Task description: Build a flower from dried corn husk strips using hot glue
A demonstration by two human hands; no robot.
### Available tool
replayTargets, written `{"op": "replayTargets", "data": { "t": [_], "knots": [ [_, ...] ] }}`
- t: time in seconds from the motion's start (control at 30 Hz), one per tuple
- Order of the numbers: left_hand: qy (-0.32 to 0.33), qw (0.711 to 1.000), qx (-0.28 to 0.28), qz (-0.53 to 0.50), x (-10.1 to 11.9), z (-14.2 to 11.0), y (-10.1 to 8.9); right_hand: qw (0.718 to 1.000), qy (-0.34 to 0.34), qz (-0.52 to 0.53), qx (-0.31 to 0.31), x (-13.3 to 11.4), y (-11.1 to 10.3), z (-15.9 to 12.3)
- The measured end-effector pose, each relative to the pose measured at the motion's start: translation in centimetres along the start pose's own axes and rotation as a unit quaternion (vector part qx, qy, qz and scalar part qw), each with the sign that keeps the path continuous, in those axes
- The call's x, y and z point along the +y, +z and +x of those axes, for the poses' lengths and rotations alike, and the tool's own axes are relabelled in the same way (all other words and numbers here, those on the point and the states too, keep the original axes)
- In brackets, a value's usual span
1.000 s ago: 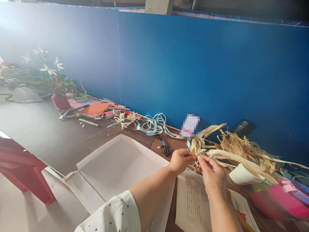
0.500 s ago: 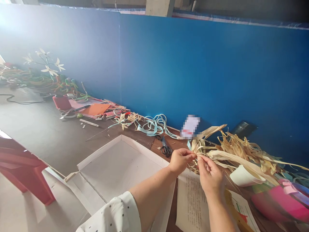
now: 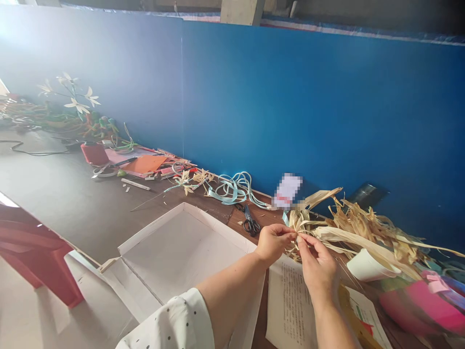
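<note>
My left hand and my right hand meet fingertip to fingertip, both closed in a pinch. Between them is a small piece of pale corn husk, its thin strips fanning out above the fingers. Its lower end is hidden by the fingertips. Right behind it lies a heap of dried corn husks, so where the piece ends and the heap begins is hard to tell. Black scissors rest just left of my left hand. Under my right wrist lies a printed sheet.
A shallow white box lies under my left forearm. Pale blue ribbon and husk flowers on wire lie along the blue panel. At right are a white cup and a pink container. A red stool stands at left.
Both hands keep their pinch on the husk piece, with only slight finger shifts. The whole view slides a little to the right.
</note>
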State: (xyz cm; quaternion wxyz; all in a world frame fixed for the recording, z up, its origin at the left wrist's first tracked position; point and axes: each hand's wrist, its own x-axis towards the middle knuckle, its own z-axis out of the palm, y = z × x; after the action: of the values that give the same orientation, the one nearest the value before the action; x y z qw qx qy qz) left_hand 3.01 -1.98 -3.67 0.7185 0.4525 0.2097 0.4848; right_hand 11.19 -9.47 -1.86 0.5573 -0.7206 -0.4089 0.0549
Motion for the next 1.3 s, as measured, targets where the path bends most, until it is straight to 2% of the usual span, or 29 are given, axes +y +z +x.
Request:
{"op": "replayTargets", "data": {
  "t": [0.43,0.67,0.77,0.93,1.07,1.3],
  "knots": [
    [0.022,0.994,0.017,0.104,0.1,-0.4,0.0,0.999,-0.006,-0.048,0.006,-0.3,-0.3,-0.1],
    [0.041,0.989,0.024,0.139,0.7,-0.7,0.2,0.996,-0.073,-0.057,0.001,-0.1,-0.4,-0.1],
    [0.037,0.99,0.023,0.133,0.8,-0.6,0.3,0.995,-0.081,-0.059,0.006,-0.5,-0.5,-0.2],
    [-0.007,0.998,0.017,0.06,0.5,-0.1,0.2,0.999,-0.029,-0.006,0.011,-0.6,-0.3,0.0],
    [-0.011,0.999,0.02,0.029,0.6,0.2,-0.1,0.999,0.003,0.045,0.01,-0.2,-0.3,0.2],
    [-0.035,0.999,-0.004,0.003,1.6,-0.3,0.0,0.996,0.036,0.048,-0.069,-0.6,-0.4,0.1]
  ]
}}
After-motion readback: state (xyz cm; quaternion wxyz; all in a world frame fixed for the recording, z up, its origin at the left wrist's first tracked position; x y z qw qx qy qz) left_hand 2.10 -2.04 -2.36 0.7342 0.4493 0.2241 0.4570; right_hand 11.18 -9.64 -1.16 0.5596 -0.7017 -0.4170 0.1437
